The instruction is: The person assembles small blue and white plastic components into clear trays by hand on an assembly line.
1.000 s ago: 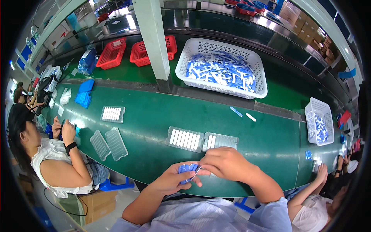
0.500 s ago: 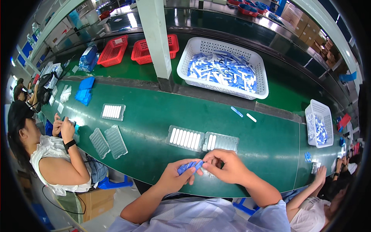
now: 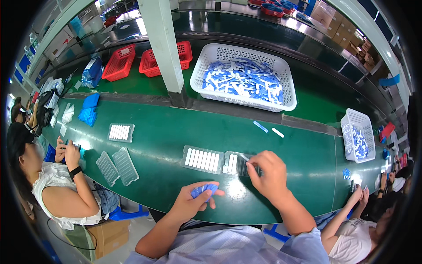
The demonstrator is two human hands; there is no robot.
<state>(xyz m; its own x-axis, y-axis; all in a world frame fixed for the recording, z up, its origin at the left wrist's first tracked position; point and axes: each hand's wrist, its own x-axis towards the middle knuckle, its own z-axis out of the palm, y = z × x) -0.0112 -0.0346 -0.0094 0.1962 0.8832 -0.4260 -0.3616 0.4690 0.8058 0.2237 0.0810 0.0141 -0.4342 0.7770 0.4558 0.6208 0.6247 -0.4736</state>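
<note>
My left hand [image 3: 190, 202] is closed around a bunch of small blue sticks [image 3: 204, 191] with paler parts, held over the near edge of the table. My right hand [image 3: 269, 175] pinches one slim whitish stick [image 3: 244, 157] by its end, just above a clear plastic tray [image 3: 242, 170]. White sticks [image 3: 231, 163] lie side by side in that tray's left slots; my fingers partly cover its right side. Touching or nearly touching it on the left is another clear tray [image 3: 185, 165] with a row of several white sticks [image 3: 202, 159].
Beyond the table's ledge stands a white basket [image 3: 288, 103] heaped with blue and white sticks, beside a pale post [image 3: 162, 48] and red baskets [image 3: 118, 64]. A loose blue stick [image 3: 260, 126] and a white one [image 3: 278, 132] lie ahead. Clear trays [image 3: 125, 166] lie left, near a seated person [image 3: 61, 189].
My right hand has moved away from my left, forward to the right tray, carrying a whitish stick. My left hand still grips the blue bunch. The whole view has shifted slightly.
</note>
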